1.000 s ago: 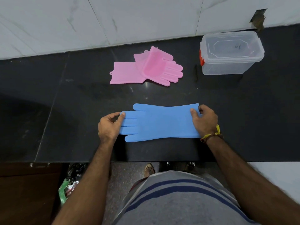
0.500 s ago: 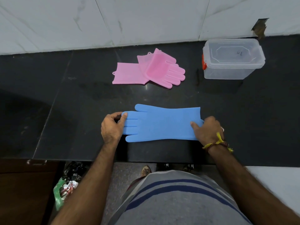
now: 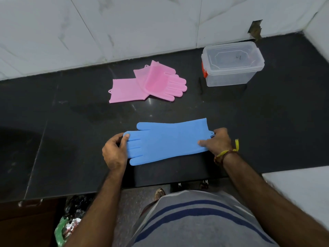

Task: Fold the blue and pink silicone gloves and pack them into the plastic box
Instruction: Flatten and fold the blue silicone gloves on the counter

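The blue silicone gloves (image 3: 167,141) lie flat and stacked on the black counter (image 3: 71,122), fingers pointing left, cuff to the right. My left hand (image 3: 114,152) pinches the fingertip end. My right hand (image 3: 216,140) grips the cuff end, thumb on top. Two pink gloves (image 3: 151,84) lie overlapping farther back, one crossing the other. The clear plastic box (image 3: 231,72) with its lid on and an orange latch stands at the back right.
A white tiled wall (image 3: 124,29) rises behind the counter. The counter's front edge runs just below my hands. A white surface (image 3: 302,189) adjoins at the right. Bags lie on the floor at lower left (image 3: 69,225).
The cuff end of the blue gloves has swung slightly away from me, tilting them. My right hand shifted along the cuff; my left hand stays on the fingertips.
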